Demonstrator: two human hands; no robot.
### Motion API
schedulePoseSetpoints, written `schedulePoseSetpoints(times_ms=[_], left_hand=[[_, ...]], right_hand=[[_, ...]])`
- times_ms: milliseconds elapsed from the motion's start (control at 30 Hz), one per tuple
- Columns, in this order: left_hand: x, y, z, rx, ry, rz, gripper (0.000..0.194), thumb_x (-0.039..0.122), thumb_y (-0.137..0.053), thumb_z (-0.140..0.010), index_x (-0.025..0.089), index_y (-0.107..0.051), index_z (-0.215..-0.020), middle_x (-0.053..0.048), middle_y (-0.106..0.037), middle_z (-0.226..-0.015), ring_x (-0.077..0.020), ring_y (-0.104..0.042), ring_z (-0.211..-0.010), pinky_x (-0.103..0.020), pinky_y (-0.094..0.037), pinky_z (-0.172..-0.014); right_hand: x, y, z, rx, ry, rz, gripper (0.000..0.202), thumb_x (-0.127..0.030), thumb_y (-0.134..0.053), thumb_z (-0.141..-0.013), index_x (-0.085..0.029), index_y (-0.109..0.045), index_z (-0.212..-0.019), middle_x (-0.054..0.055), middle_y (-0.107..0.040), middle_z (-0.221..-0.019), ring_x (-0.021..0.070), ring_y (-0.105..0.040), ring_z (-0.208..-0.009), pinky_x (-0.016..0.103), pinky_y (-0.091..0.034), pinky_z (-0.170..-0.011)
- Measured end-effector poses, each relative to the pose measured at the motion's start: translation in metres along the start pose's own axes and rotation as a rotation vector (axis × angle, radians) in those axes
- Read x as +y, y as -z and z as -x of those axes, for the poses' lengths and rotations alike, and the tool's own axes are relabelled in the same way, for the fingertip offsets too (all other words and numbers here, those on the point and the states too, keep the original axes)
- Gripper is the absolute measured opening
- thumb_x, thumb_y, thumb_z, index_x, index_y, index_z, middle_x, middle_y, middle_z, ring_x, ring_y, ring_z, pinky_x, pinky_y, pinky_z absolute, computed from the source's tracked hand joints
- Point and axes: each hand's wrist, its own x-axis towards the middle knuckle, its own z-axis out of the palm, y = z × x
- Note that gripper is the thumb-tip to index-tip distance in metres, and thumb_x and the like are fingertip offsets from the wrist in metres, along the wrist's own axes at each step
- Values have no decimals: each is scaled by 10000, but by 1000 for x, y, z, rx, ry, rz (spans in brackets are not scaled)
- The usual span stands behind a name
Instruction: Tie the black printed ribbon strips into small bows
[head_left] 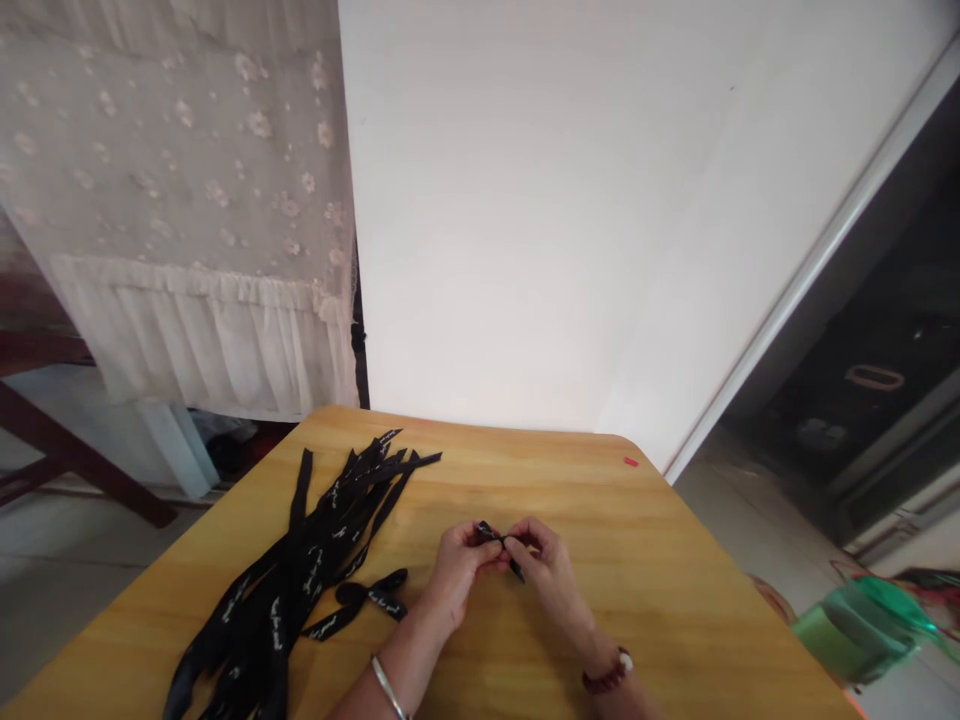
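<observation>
Both forearms are reaching in from the lower edge of the view and converging over the middle of the light yellow wooden table (675,560). The left hand (459,560) is lying with its back up, wrist bent slightly inward, its fingers curled and pinching one end of a short black fabric ribbon piece (501,545). The right hand (541,562) is mirroring it, fingers bunched and pinching the other end, so the two hands are meeting fingertip to fingertip, both clamped on the ribbon just above the tabletop. A thin silver bangle (388,688) is sitting on the left wrist, and a dark red beaded bracelet (609,675) is circling the right wrist. To the left of the hands, well apart from them, a loose pile of long black printed ribbons (300,570) is spreading across the table, with a folded black ribbon bow (375,592) lying at its near edge, close to the left forearm.
</observation>
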Motion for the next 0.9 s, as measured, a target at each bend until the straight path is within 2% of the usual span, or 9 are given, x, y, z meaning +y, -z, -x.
schedulePoseSetpoints(times_ms=[133,300,467,633,900], left_hand=[[1,-4,2,25,-1,-33,166,63,-652,-505,117,-538,-613,7,-611,-548,-121,-585,-530,-250,-490,-560],[4,-7,4,102,28,-105,260,74,-634,-502,137,-498,-714,17,-609,-565,-148,-598,-503,-277,-497,-509],[5,-7,5,82,39,-175,248,117,-613,-534,146,-481,-742,13,-607,-584,-154,-590,-456,-255,-468,-402],[3,-6,5,8,63,-126,167,154,-615,-560,132,-492,-670,-7,-613,-571,-133,-597,-473,-212,-460,-422],[1,-6,4,4,45,-119,121,132,-606,-560,130,-506,-629,0,-590,-513,-133,-576,-455,-236,-467,-426]], right_hand=[[2,0,0,14,-13,-5,56,-212,-551,-624,-163,-524,-622,-2,-536,-583,132,-504,-552,207,-371,-470],[6,0,-1,2,7,0,39,-197,-540,-629,-164,-521,-618,-9,-527,-570,122,-500,-537,206,-382,-475],[11,-1,-2,-2,15,-16,67,-196,-516,-655,-168,-501,-596,-37,-483,-510,98,-463,-465,195,-359,-442],[8,1,-2,21,34,19,99,-224,-538,-650,-164,-504,-579,-24,-491,-542,109,-462,-523,200,-353,-474],[8,0,-2,0,-22,-49,118,-219,-545,-629,-168,-493,-536,-52,-449,-462,87,-405,-447,192,-305,-428]])
